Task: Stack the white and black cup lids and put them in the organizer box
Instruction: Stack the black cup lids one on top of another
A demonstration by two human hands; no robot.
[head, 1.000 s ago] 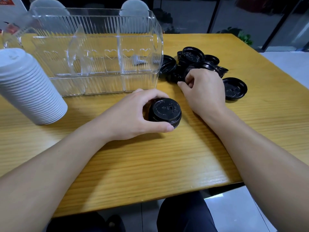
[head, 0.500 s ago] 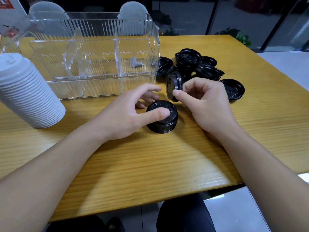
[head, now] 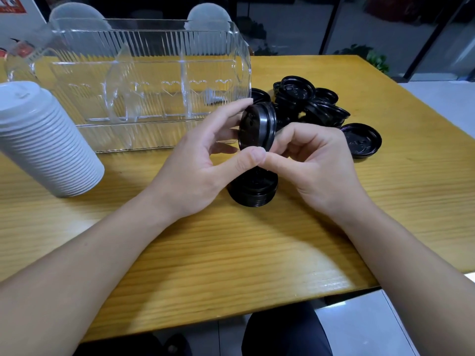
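Black round plastic lid (head: pixel 258 127) stands on edge in our grip, left hand (head: pixel 195 160) and right hand (head: pixel 308 160) both pinching it above the short black lid stack (head: pixel 254 188) on our wooden table (head: pixel 231 253), near the clear ribbed organizer box (head: pixel 144 80).

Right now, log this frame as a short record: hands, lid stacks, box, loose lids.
left hand: holds black lid on edge
right hand: grip on the same lid
black stack: on table, under the hands
white stack: lying tilted, left of box
box: clear, no lids visible inside
loose black lids: piled right of box
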